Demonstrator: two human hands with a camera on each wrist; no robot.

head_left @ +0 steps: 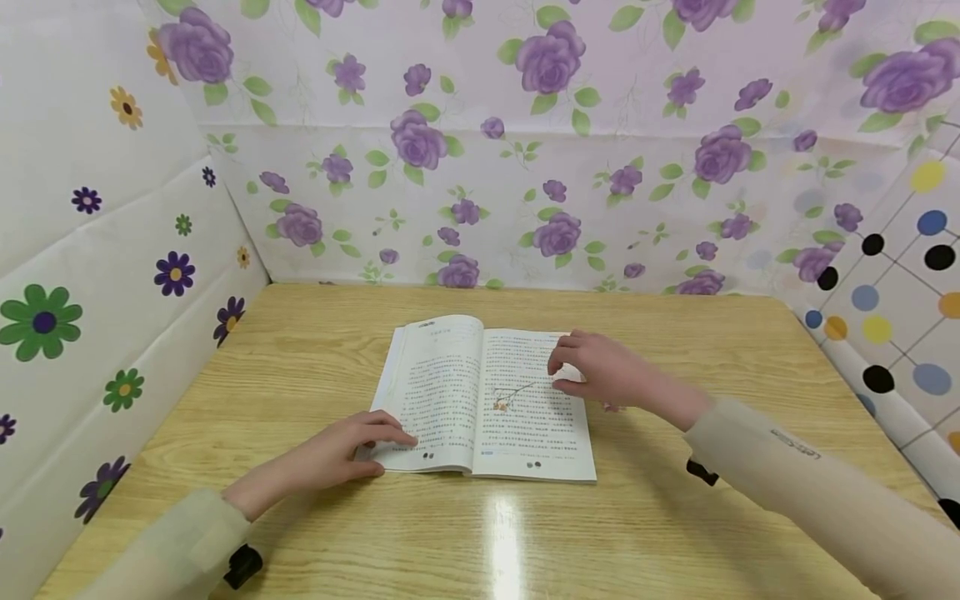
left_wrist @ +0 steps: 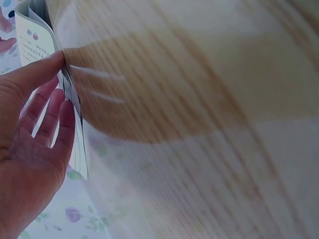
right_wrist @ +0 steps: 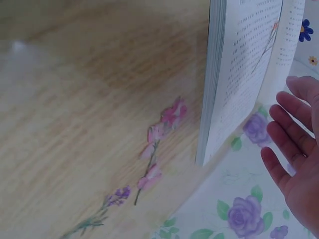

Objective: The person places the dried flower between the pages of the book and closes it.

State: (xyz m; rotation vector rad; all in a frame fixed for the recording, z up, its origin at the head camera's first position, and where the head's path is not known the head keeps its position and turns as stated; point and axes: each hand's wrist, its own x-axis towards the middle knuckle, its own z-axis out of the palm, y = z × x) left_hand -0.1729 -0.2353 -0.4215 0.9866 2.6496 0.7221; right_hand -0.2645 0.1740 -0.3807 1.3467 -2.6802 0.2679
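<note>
An open book (head_left: 438,400) lies on the table, its left pages bowed up near the spine. My left hand (head_left: 345,450) rests at the book's lower left corner, its fingers on the left page. In the left wrist view the thumb (left_wrist: 47,67) touches the book's edge. Over the right page's outer side hovers my right hand (head_left: 600,367), fingers loosely bent and nothing held. A thin-stemmed orange flower sprig (head_left: 501,405) lies on the right page. Beside the book, the right wrist view has a pink flower sprig (right_wrist: 155,133) and a purple one (right_wrist: 117,196) on the table.
The wooden table (head_left: 315,350) shines with a light reflection at the front. Behind it hangs a cloth with purple roses (head_left: 558,233). A flower-patterned cloth (head_left: 112,250) stands at the left, and a dotted one (head_left: 900,275) at the right.
</note>
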